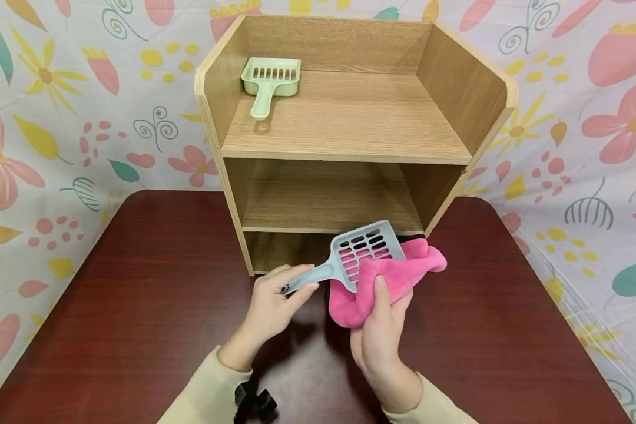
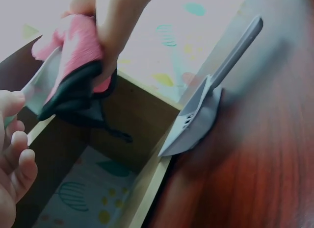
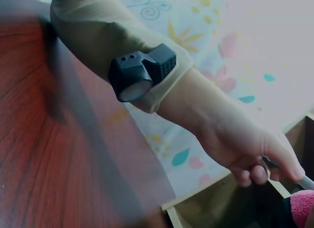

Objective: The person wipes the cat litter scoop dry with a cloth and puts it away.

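Note:
In the head view my left hand (image 1: 270, 303) pinches the paw-marked handle end of a pale blue-grey litter scoop (image 1: 373, 238). Its slotted blade is raised toward the right, in front of the shelf. A bright pink cloth (image 1: 403, 271) lies in my right hand (image 1: 384, 338), thumb on top, against the blade's lower right edge. Part of the slots is covered by it. From the left wrist, the cloth (image 2: 81, 41) shows black material below the pink. In the right wrist view the left hand (image 3: 255, 154) holds the handle; only the cloth's edge (image 3: 303, 206) shows.
A wooden shelf unit (image 1: 350, 158) stands on the dark red table (image 1: 153, 282). A green scoop in its tray (image 1: 270, 76) sits top left. The left wrist view has a greyish scoop in a tray (image 2: 196, 115) by the shelf edge; I cannot tell if it is the same.

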A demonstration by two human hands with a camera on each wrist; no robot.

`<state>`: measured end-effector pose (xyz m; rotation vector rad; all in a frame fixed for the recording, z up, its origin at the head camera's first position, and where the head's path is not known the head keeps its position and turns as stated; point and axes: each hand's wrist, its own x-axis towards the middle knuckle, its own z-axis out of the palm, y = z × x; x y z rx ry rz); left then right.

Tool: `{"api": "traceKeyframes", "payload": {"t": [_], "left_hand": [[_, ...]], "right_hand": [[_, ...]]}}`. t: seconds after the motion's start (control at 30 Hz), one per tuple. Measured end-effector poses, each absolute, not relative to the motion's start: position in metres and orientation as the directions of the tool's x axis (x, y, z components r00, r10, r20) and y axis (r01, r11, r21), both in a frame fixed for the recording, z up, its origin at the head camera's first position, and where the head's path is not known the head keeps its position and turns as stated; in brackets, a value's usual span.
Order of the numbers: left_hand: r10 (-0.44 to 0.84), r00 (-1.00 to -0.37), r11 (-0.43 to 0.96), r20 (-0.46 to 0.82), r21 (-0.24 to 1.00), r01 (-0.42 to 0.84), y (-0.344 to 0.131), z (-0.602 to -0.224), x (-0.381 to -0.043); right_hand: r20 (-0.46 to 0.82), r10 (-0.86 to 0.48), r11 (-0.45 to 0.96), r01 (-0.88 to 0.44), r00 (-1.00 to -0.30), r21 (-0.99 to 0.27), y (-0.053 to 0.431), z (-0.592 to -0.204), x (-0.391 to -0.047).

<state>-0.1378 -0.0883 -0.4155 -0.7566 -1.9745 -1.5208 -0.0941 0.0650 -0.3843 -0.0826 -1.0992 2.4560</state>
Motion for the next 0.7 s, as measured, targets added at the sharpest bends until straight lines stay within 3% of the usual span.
{"api": "traceKeyframes", "payload": {"t": [0.33,0.7], "left_hand": [[0.109,-0.718,0.213,0.687,0.689,0.692,-0.083,-0.420,-0.135],[0.161,-0.643,0.178,0.749,0.619,0.765,-0.088,-0.416,-0.140]], "right_hand": [[0.105,0.372,-0.599,-0.325,-0.922,-0.732,0.059,-0.390,-0.094],[0.091,0.473,-0.592,-0.393,-0.876,-0.704,0.079,-0.382,-0.110]]}}
